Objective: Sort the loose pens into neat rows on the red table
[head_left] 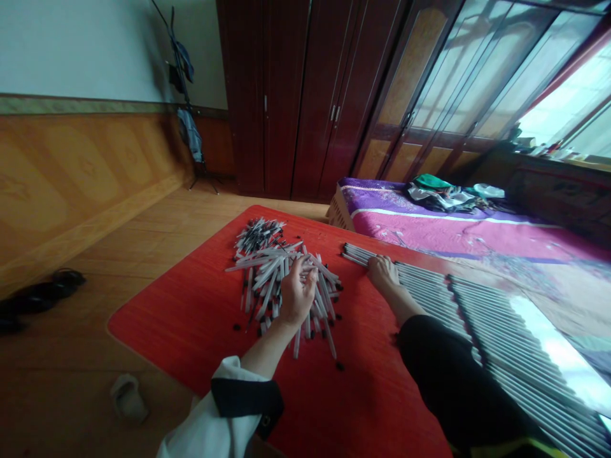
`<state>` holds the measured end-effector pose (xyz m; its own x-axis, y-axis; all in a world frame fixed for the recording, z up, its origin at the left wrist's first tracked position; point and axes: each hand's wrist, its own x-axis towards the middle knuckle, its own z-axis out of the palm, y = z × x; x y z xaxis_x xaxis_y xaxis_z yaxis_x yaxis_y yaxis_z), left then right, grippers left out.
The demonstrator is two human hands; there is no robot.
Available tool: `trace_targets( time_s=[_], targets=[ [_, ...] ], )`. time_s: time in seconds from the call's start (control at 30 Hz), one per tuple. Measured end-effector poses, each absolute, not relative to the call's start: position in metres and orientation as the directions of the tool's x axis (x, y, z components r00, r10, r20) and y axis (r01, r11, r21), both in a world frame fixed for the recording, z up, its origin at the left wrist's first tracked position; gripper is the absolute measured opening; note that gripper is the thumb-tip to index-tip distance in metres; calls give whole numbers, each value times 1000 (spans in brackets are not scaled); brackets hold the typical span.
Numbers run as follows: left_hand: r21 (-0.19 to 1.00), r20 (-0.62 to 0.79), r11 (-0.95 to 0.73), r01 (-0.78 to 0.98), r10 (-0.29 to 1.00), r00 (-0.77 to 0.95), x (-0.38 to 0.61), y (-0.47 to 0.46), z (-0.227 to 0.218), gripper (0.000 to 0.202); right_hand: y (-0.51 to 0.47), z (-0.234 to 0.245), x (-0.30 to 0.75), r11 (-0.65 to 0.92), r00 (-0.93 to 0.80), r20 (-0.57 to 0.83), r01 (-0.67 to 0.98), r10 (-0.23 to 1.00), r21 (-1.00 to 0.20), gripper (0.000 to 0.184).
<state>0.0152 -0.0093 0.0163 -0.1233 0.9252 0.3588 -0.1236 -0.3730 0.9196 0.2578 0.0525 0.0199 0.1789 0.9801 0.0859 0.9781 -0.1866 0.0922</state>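
A loose heap of grey-white pens [267, 267] with black tips lies on the red tabletop [200, 318]. My left hand [296, 294] rests on the near side of the heap, fingers pinched round a few pens. My right hand [383, 272] comes out of a black sleeve and lies on the near end of a long, tidy row of pens [482, 324] that stretches to the right. Its fingers curl down out of sight behind the back of the hand. Small black caps [339, 366] are scattered near the heap.
A bed with a purple and pink cover [429, 222] and bundled clothes stands behind the table. Dark wooden wardrobes [305, 102] fill the back wall. On the wooden floor at the left lie dark shoes [42, 292] and a pale slipper [128, 397].
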Motion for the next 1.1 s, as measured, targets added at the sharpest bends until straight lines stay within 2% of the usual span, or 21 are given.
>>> trace_targets(
  time_s=[0.17,0.23,0.3,0.4,0.57,0.83,1.0,1.1],
  targets=[
    [918,338,-365,-153,924,-178,13,-5,12,30,47,20,243,-179,164,181,981,970,69,31],
    [909,333,-373,-186,918,-214,12,-2,10,29,40,19,230,-164,157,230,986,960,10,29],
    [904,336,-383,-191,912,-236,12,0,8,28,32,18,212,-135,148,210,988,966,-76,30],
    [916,382,-400,-40,896,-228,12,2,5,28,19,15,186,-12,49,221,986,974,-165,30],
    [854,494,-454,255,861,-122,12,0,6,25,6,9,164,45,-20,182,990,983,-134,29],
    [795,503,-461,395,864,-5,14,1,4,23,-11,7,163,-6,34,168,986,985,-165,23],
    [722,519,-477,501,853,64,17,1,0,26,-20,5,166,77,-60,138,990,989,-117,20],
    [638,553,-524,564,822,138,18,0,-1,26,-24,2,169,132,-98,179,973,979,-187,22]
  ],
)
